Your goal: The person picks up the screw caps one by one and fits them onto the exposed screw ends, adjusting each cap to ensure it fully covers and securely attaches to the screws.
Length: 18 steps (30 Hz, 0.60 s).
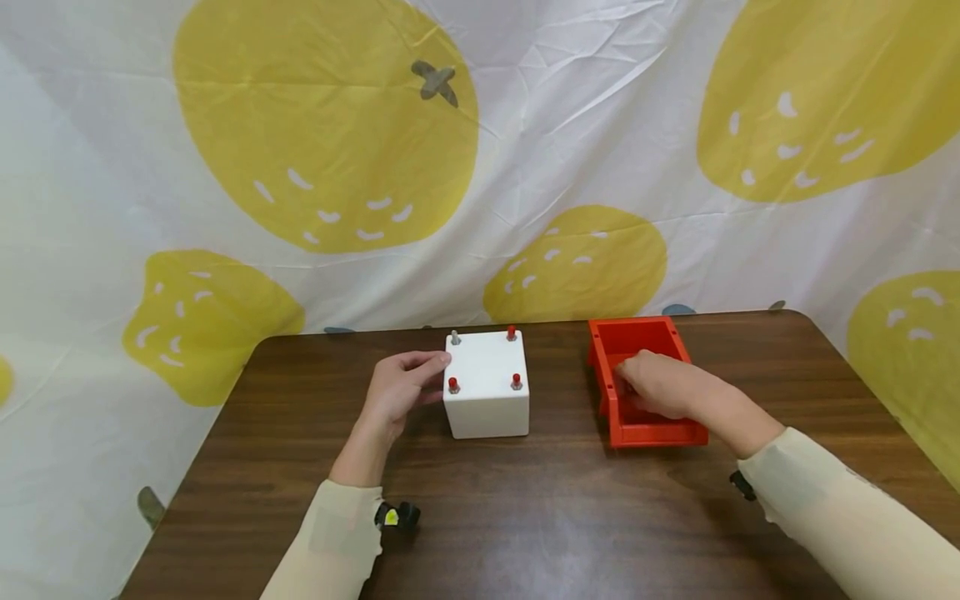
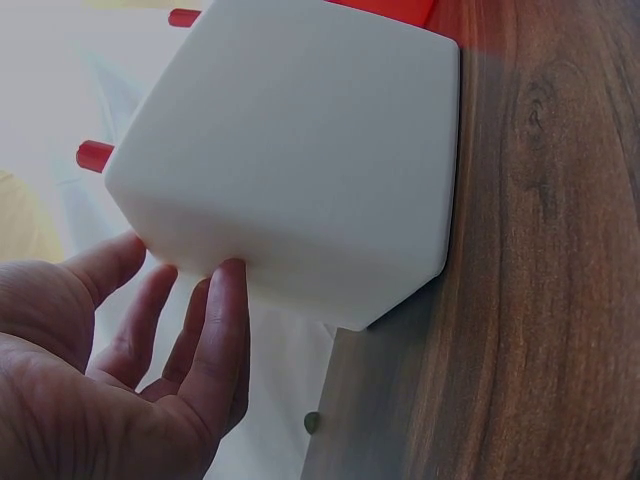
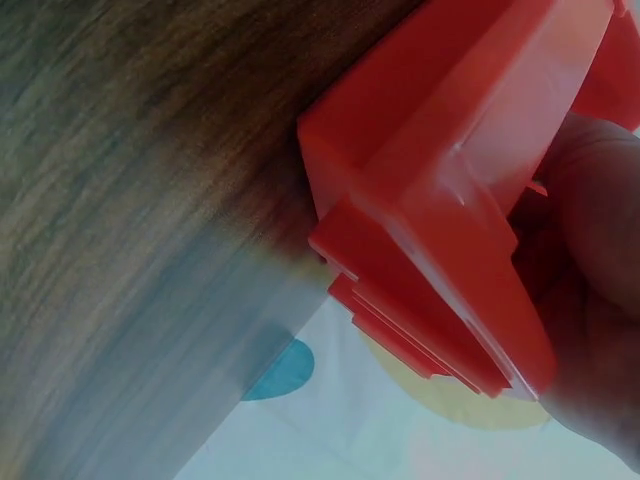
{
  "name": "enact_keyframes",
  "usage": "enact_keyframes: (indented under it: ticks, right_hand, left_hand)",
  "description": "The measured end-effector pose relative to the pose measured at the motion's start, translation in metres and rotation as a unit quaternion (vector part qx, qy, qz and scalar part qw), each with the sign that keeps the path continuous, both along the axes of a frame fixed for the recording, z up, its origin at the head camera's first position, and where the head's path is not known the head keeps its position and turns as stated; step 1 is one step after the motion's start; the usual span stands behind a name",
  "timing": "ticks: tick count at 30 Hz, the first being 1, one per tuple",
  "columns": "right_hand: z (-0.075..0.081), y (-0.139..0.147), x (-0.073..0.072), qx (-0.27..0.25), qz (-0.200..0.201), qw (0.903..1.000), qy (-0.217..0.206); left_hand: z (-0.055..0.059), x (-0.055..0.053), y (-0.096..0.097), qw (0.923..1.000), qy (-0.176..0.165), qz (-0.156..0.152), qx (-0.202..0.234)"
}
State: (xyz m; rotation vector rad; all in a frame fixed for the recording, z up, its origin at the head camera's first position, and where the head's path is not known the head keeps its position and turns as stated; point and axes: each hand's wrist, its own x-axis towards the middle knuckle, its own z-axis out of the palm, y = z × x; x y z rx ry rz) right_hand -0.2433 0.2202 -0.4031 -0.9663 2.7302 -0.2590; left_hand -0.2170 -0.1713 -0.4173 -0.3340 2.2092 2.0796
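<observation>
A white box-shaped block stands on the table with a metal bolt at each top corner. Red caps cover three of them, while the bolt at the back left is bare metal. Against the block's left side rests my left hand, its thumb by the top edge and its fingertips touching the side in the left wrist view. My right hand reaches down into a red open bin to the right of the block. The bin's wall hides those fingertips, so what they touch cannot be seen.
The dark wood table carries both the block and the bin. Behind its back edge hangs a white cloth printed with yellow fruit. A dark wrist device sits on the left sleeve.
</observation>
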Motion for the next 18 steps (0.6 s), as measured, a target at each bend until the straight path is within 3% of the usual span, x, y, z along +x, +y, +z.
enact_keyframes:
  ticks: [13,18]
  right_hand:
    - [-0.0036,0.0030,0.0009,-0.020,0.010,0.9987,0.047]
    - [-0.0009,0.0045,0.0010,-0.024,0.003,0.9988,0.042]
  left_hand:
    - [0.0021,-0.0002,0.0030,1.0000,0.001,0.001,0.009]
    - [0.0018,0.0005,0.0033,0.9999,0.004,0.001,0.010]
